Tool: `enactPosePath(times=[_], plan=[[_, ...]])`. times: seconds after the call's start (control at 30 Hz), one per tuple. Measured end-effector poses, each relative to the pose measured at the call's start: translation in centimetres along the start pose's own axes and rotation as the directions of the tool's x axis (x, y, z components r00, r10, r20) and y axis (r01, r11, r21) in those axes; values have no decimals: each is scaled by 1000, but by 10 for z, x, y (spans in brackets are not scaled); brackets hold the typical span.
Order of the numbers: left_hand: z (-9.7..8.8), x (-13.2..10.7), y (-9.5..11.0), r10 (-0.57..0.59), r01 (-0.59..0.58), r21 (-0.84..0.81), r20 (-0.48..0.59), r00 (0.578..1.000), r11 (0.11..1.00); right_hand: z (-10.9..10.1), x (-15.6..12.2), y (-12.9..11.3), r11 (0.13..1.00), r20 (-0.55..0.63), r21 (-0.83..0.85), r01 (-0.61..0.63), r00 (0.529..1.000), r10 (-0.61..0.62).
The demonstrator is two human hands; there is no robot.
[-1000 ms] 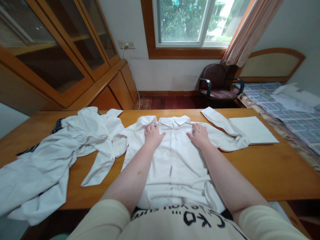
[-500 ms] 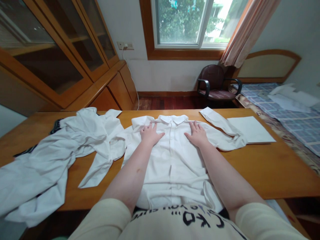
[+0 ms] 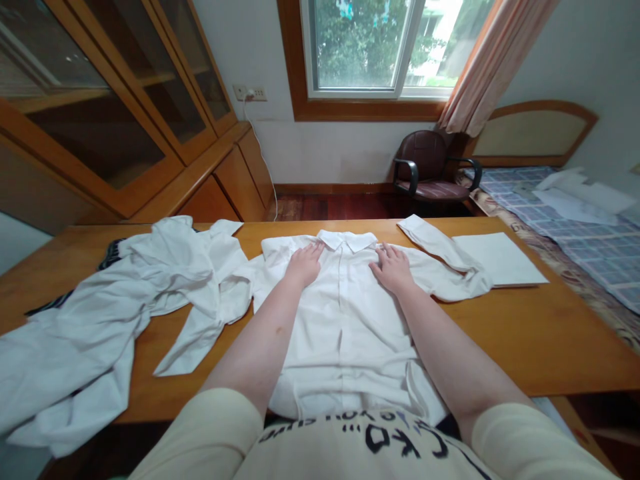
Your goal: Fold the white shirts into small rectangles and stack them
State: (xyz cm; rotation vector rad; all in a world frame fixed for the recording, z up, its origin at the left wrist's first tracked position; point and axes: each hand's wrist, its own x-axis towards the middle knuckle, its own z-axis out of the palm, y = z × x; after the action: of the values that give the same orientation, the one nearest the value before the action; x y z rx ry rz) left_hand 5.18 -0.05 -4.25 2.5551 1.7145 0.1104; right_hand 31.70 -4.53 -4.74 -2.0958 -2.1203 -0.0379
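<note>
Both bare hands are out on the white, long-sleeved cloth shirt [image 3: 365,320], which lies front up across the orange-brown wooden tabletop [image 3: 540,340], its pointed collar [image 3: 349,241] towards the far edge and its hem at the near one. The left hand [image 3: 303,265] is on the shirt's upper left, palm down, and its fingers [image 3: 314,249] stretch out close together, tips just beside the collar. Over to the right hand [image 3: 394,269]: it rests at the other shoulder, fingers [image 3: 393,253] fanned a little apart, thumb angled in towards the middle, tips near the collar's right point. So the cloth lies under both sets of fingers, the collar sits between them, and the button strip runs down between the two forearms. Neither hand shows a grip, just open fingers on fabric; whether the left fingertips pinch any of it, I cannot tell. Creases gather across the shirt's lower part. The right sleeve [image 3: 465,267] runs outward, then doubles back towards the far edge, its bend up against a flat white rectangular board [image 3: 505,259]. Across on the left, a rumpled heap of white cloth [image 3: 100,340] crowds the shirt's other side, so close that I cannot tell where that sleeve ends.
</note>
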Motion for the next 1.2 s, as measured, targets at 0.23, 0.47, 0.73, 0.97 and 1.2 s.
enactPosePath(times=[0.23, 0.47, 0.73, 0.97, 1.2], plan=[[9, 8, 0, -162, 162, -25, -5, 987, 986, 3, 1, 5, 996, -28, 74, 54, 998, -52], [10, 23, -8, -184, 185, -34, 44, 982, 982, 5, 2, 3, 992, 104, 85, 93, 989, -101], [3, 17, -22, -15, 15, -57, -1, 1000, 998, 7, 19, 7, 1000, 202, 17, 16, 979, -19], [-7, 1, 5, -179, 183, 14, -127, 976, 983, 9, 35, 9, 1000, 221, -12, 28, 975, -25], [14, -16, 32, -259, 259, -11, 29, 966, 966, -8, 36, -8, 995, 9, -71, 74, 997, -74]])
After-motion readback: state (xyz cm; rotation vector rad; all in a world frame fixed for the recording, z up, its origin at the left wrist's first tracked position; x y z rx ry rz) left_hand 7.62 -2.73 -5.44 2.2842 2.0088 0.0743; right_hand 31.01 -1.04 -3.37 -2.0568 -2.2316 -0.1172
